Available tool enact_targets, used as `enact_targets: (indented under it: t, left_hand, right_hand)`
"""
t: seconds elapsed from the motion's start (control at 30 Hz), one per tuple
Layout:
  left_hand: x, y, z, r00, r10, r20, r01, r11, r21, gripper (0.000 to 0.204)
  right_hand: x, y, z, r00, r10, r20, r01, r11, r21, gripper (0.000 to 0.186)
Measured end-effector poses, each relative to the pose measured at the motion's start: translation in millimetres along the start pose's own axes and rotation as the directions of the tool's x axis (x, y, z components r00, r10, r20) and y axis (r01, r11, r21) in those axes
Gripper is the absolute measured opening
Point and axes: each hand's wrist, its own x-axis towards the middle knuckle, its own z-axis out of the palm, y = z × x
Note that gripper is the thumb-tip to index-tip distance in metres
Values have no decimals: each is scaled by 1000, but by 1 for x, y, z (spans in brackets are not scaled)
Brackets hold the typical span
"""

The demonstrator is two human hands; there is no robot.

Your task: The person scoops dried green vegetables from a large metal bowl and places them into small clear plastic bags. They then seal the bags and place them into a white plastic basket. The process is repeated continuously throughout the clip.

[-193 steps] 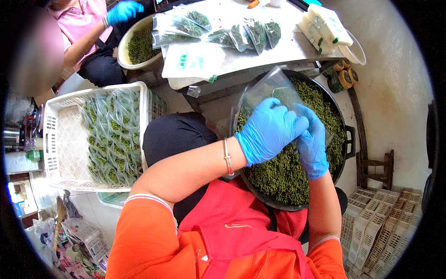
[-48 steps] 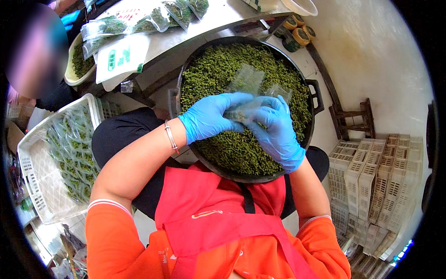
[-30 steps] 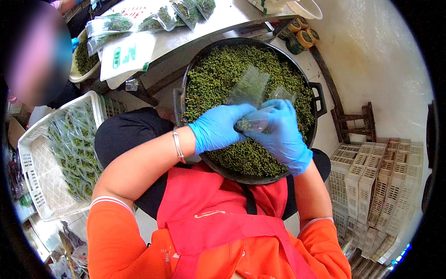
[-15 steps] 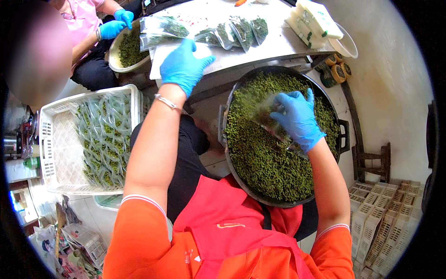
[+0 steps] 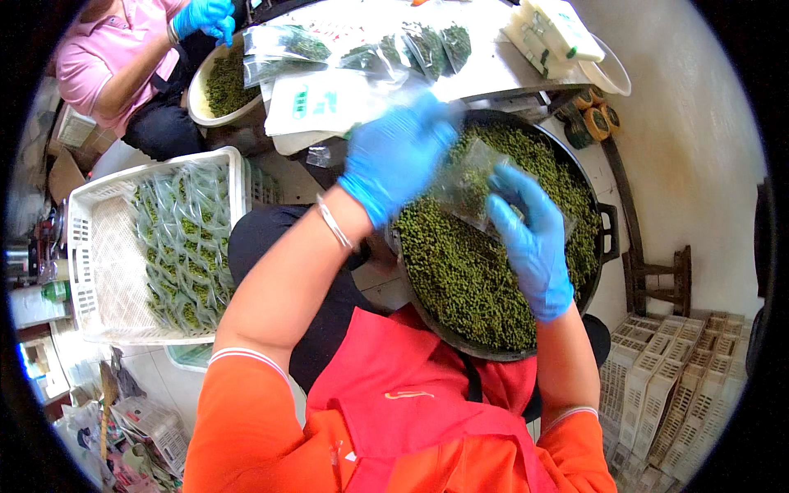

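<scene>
My right hand, in a blue glove, grips a clear plastic bag above a big black round pan. Small green berries, much like green peppercorns, fill the pan. Some green shows in the bag, though whether it is inside or seen through the plastic I cannot tell. My blue-gloved left hand is over the pan's left rim, close to the bag. Motion smears its fingers; a faint clear film near them is too blurred to make out.
Several filled clear bags lie on the white table beside a stack of white printed sheets. A white crate holds rows of filled bags. A co-worker's gloved hands are above a basin. Crates stand lower right.
My left hand has moved from the table's edge rightward to the pan. My right hand has turned more upright, with the bag now showing left of its fingers. The co-worker's hands have risen.
</scene>
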Motion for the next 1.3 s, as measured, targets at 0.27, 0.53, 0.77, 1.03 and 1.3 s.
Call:
enact_targets:
  t: [0.27, 0.53, 0.77, 1.03, 1.3]
  left_hand:
    - [-21, 30, 15, 854, 507, 117, -515, 856, 53, 16]
    - [-25, 22, 16, 958, -52, 281, 203, 815, -543, 11]
    - [-34, 27, 17, 783, -126, 610, 286, 943, -172, 19]
    - [-68, 10, 70, 735, -213, 644, 305, 952, -34, 20]
    - [-80, 8, 86, 647, -214, 732, 450, 882, -139, 14]
  right_hand:
    - [-28, 33, -9, 983, 79, 164, -66, 994, -85, 48]
    - [-90, 104, 24, 750, -87, 656, 546, 642, -539, 63]
    - [-92, 117, -6, 850, -124, 512, 494, 526, -693, 72]
    - [-99, 131, 9, 904, 39, 425, 287, 681, -673, 59]
    - [-79, 56, -59, 913, 356, 200, -388, 910, 148, 26]
